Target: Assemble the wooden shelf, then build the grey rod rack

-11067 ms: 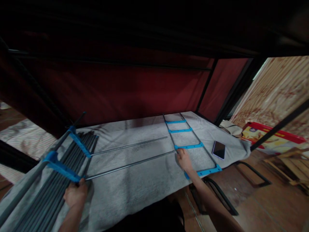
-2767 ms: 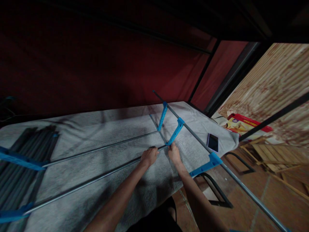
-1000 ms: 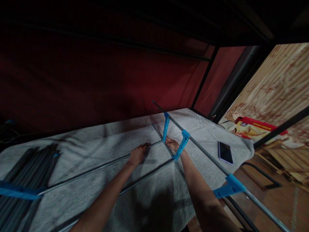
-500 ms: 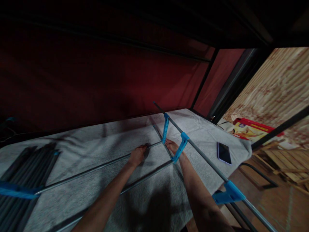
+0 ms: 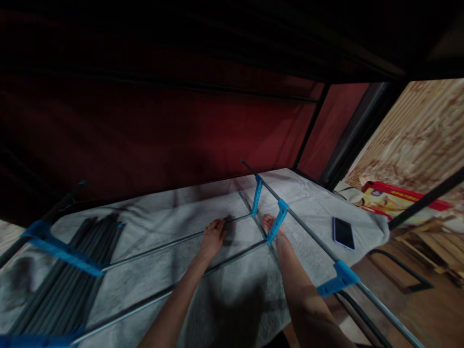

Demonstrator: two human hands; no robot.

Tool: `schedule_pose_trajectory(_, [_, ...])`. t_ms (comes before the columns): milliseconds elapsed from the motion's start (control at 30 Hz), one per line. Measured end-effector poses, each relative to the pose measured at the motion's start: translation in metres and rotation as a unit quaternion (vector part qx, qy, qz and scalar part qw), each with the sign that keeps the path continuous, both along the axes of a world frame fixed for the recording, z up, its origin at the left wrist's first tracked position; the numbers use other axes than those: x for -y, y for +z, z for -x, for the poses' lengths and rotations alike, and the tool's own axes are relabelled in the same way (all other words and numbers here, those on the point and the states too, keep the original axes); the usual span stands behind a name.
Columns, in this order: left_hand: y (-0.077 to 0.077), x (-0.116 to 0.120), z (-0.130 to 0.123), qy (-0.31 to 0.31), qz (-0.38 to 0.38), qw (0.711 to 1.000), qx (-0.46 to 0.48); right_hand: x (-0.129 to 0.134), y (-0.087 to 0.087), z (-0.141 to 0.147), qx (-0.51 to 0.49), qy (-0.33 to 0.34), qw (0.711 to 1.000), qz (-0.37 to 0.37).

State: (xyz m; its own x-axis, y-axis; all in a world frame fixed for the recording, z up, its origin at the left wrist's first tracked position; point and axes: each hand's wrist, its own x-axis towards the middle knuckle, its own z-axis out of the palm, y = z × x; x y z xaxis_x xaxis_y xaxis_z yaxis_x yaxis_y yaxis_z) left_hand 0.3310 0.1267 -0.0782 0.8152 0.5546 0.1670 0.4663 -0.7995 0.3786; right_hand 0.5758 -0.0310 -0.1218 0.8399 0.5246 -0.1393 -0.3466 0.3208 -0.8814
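A frame of grey metal tubes [image 5: 159, 247] and blue plastic brackets [image 5: 277, 221] stands on a grey cloth [image 5: 159, 275]. My left hand [image 5: 214, 235] is at the farther cross tube, fingers loosely spread and apart from each other, with no grip on the tube visible. Behind the blue bracket on the right, my right hand [image 5: 270, 223] is beside the lower side tube, partly hidden by that bracket; whether its fingers hold the tube is unclear. Another blue bracket [image 5: 256, 195] joins the far cross tube to the upper side tube [image 5: 311, 234].
A bundle of dark tubes [image 5: 68, 280] lies at the left, under a blue bracket [image 5: 65, 249]. A phone [image 5: 343, 233] rests on the cloth at the right. Beyond are a red and yellow box [image 5: 395, 200], wooden slats [image 5: 431, 246] and a dark metal frame post [image 5: 311, 126].
The view has shifted left, showing more of the left brackets and tube bundle. My left hand has loosened from the far cross tube, its fingers now raised. The right hand stays near the bracket.
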Motion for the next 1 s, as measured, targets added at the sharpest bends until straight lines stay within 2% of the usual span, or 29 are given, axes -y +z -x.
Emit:
schedule_pose_trajectory(133, [0.000, 0.034, 0.071, 0.047, -0.010, 0.996, 0.073, 0.031, -0.007, 0.017, -0.023, -0.125, 0.989, 0.081])
schedule_pose_trajectory(233, [-0.008, 0.057, 0.138, 0.115, -0.056, 0.988, 0.084, 0.057, -0.012, 0.036, -0.010, -0.175, 0.979, 0.107])
schedule_pose_trajectory(333, [-0.017, 0.069, 0.198, 0.193, -0.090, 0.975, 0.060, 0.078, -0.019, 0.056, 0.016, -0.172, 0.976, 0.130])
schedule_pose_trajectory(433, [-0.018, 0.069, 0.237, 0.230, -0.086, 0.969, 0.000, 0.086, -0.023, 0.069, 0.110, -0.105, 0.967, 0.206])
schedule_pose_trajectory(533, [-0.011, 0.059, 0.251, 0.217, -0.062, 0.972, -0.067, 0.079, -0.020, 0.074, 0.234, -0.020, 0.929, 0.286])
schedule_pose_trajectory(600, [-0.004, 0.051, 0.253, 0.197, -0.043, 0.975, -0.098, 0.072, -0.013, 0.076, 0.272, 0.011, 0.905, 0.327])
schedule_pose_trajectory(733, [0.006, 0.041, 0.251, 0.145, -0.022, 0.981, -0.125, 0.065, 0.003, 0.076, 0.299, 0.017, 0.868, 0.396])
schedule_pose_trajectory(1000, [0.005, 0.040, 0.225, 0.090, -0.020, 0.988, -0.126, 0.077, 0.018, 0.054, 0.301, 0.010, 0.845, 0.442])
